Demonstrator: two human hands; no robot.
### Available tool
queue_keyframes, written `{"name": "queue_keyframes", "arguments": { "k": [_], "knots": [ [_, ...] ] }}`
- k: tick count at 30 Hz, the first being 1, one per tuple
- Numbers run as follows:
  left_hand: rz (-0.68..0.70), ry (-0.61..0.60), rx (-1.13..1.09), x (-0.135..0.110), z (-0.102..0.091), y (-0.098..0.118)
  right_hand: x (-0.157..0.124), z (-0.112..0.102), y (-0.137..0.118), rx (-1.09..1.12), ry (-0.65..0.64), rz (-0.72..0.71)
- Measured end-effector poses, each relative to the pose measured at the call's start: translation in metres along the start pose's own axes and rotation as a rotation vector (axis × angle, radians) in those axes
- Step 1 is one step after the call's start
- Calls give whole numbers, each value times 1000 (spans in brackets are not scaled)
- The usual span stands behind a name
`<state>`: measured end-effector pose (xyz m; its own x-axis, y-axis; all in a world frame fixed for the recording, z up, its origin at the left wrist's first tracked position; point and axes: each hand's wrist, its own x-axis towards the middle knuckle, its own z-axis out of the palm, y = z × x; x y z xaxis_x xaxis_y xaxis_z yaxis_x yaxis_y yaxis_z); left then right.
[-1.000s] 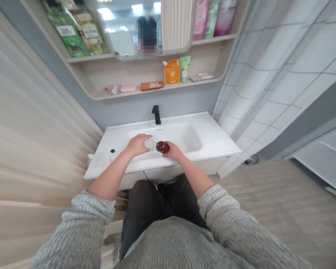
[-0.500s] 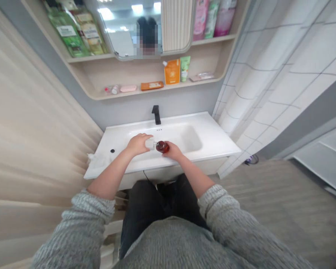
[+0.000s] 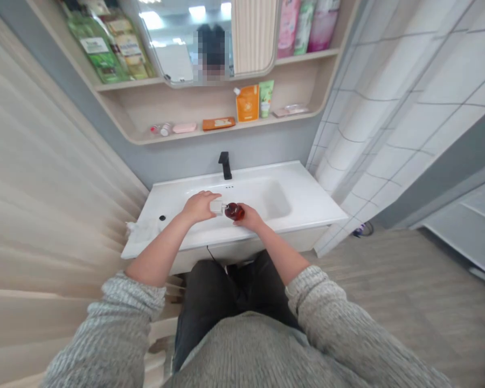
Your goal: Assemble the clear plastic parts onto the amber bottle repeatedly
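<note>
My left hand (image 3: 201, 207) is closed around a small, pale, clear-looking square container (image 3: 216, 207). In my right hand (image 3: 249, 217) is a dark red-brown bottle (image 3: 233, 211), tipped toward the left. The bottle's mouth meets or nearly meets the opening of the container; whether liquid passes between them is too small to tell. Both are held above the white sink basin (image 3: 278, 200), near its front edge. Behind them stands a black faucet (image 3: 225, 165). My fingers hide part of both things.
A crumpled clear plastic piece (image 3: 142, 230) lies on the counter's left end. Above, a wall shelf (image 3: 178, 139) carries an orange pouch (image 3: 248, 103), a green tube (image 3: 265, 99), a pink soap bar (image 3: 185, 127) and several bottles beside a mirror. A curtain (image 3: 56, 194) hangs at the left.
Almost nothing differs. Both hands hold the container and the bottle in the same place, with only a slight shift of the whole view.
</note>
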<state>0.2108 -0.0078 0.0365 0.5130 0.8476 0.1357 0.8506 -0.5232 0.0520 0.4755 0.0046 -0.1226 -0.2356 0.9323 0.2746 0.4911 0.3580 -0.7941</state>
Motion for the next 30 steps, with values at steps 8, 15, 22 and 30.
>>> {"name": "queue_keyframes", "arguments": {
  "k": [8,15,22,30],
  "knots": [
    [14,3,37,7,-5,0,1,2,2,14,33,7],
    [25,-13,61,16,-8,-2,2,3,3,26,55,8],
    [56,-11,71,25,-10,-4,1,1,2,28,71,19],
    [82,-11,80,29,-16,-1,0,-1,-2,27,81,22]
  ]
}}
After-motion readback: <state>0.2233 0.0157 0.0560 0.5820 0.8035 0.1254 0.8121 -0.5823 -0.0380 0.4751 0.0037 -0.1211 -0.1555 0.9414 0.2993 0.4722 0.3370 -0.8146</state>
